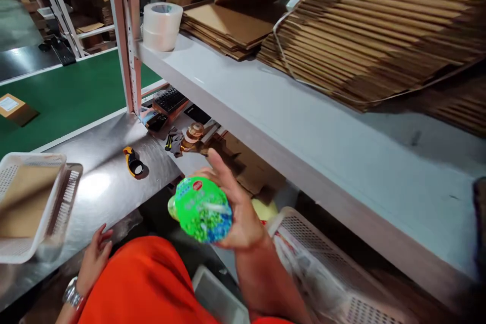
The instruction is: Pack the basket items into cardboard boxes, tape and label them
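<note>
My right hand [243,217] is wrapped round a bright green rounded container [203,207] in front of my body. Its printed face shows a red spot, pale lettering and a green and blue picture. A yellowish-green knob sticks out at its left end; whether that is a cap I cannot tell. My left hand [96,253] hangs beside the front edge of the metal table [102,197], fingers apart and loosely bent, holding nothing. A metal watch is on that wrist.
White baskets [61,197] stand on the table at left, near a yellow and black tape cutter [133,163]. A white shelf [228,81] carries tape rolls [162,25] and cardboard stacks [372,30]. Below it sits another white basket [304,233]. A box [17,110] rests on the green belt [83,86].
</note>
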The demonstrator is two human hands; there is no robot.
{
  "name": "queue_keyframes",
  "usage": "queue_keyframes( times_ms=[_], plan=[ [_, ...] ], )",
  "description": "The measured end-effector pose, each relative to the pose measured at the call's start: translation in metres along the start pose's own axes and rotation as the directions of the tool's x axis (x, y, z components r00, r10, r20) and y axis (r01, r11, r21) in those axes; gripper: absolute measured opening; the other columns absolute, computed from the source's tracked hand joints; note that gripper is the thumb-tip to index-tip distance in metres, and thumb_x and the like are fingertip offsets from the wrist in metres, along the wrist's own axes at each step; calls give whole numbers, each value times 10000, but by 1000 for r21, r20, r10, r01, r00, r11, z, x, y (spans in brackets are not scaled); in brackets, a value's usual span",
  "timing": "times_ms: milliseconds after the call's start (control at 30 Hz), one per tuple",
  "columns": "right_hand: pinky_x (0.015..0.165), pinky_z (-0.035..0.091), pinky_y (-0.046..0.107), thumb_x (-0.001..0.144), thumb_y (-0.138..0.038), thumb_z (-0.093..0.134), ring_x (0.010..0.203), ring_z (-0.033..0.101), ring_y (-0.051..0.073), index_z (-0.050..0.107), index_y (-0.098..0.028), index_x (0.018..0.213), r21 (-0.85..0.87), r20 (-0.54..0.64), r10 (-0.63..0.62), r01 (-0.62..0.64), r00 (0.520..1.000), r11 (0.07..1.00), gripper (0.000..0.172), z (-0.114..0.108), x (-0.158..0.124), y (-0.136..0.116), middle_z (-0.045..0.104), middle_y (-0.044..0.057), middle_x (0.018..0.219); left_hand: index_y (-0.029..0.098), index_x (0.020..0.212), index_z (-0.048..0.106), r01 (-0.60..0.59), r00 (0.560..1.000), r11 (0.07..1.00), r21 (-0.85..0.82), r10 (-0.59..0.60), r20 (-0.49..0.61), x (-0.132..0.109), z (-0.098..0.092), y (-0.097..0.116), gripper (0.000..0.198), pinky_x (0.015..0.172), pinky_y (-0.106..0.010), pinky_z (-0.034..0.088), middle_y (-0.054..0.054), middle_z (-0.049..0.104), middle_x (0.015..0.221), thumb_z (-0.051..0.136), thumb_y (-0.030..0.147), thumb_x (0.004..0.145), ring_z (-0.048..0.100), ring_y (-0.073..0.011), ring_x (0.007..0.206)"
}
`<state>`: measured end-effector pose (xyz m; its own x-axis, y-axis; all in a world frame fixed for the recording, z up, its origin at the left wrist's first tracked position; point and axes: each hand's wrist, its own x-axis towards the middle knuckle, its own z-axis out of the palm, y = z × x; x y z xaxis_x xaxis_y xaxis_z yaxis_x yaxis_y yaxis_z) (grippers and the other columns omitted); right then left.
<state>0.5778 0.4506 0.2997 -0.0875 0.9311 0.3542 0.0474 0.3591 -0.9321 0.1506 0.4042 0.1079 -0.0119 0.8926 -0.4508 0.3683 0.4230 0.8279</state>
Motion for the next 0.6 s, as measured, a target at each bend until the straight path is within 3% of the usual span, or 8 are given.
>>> queue_keyframes(
  times_ms=[67,133,233,333,467,600],
  plan=[
    [1148,564,563,672,-528,1018,1275,722,362,92,-365,1823,-144,-139,94,-114,986,983,1486,-31,4,43,727,120,1386,237,1519,568,6,1000,1000,0,-6,-6,-1,10,3,887,1143,-575,599,-206,777,1411,749,741,811,758,-404,1318],
    [1153,559,580,688,-496,989,1270,716,359,61,-307,1822,-200,-306,171,-239,937,950,1477,-57,7,92,694,163,1460,240,1520,566,11,1000,1000,-12,-11,-8,-3,21,5,881,1129,-564,609,-209,776,1412,746,736,814,753,-402,1328],
    [1171,541,589,659,-479,928,1250,694,352,139,-151,1793,-280,-493,257,-432,831,857,1420,-81,9,164,697,210,1425,234,1533,560,18,1000,999,-34,-18,-10,-8,37,9,872,1124,-564,614,-205,781,1408,742,712,827,762,-395,1312],
    [1206,510,525,649,-435,876,1303,656,333,226,-87,1744,-276,-600,333,-578,728,768,1320,-94,13,221,661,251,1477,231,1534,582,16,999,1000,-26,-17,-38,-14,49,9,859,1129,-571,612,-191,798,1377,741,690,826,773,-388,1289],
    [1229,478,527,679,-409,841,1375,622,365,200,-58,1735,-263,-666,354,-651,656,712,1285,-103,17,267,610,318,1532,222,1524,598,21,994,999,-37,-25,-102,-25,59,-1,827,1126,-578,608,-196,806,1345,727,660,835,766,-397,1300],
    [1240,476,532,665,-530,794,1449,608,437,227,-41,1727,-284,-699,354,-696,621,660,1300,-104,14,285,537,370,1606,221,1511,617,55,978,996,-71,-67,-195,-43,67,-10,788,1117,-556,604,-191,809,1329,711,629,843,771,-372,1279]
  ],
)
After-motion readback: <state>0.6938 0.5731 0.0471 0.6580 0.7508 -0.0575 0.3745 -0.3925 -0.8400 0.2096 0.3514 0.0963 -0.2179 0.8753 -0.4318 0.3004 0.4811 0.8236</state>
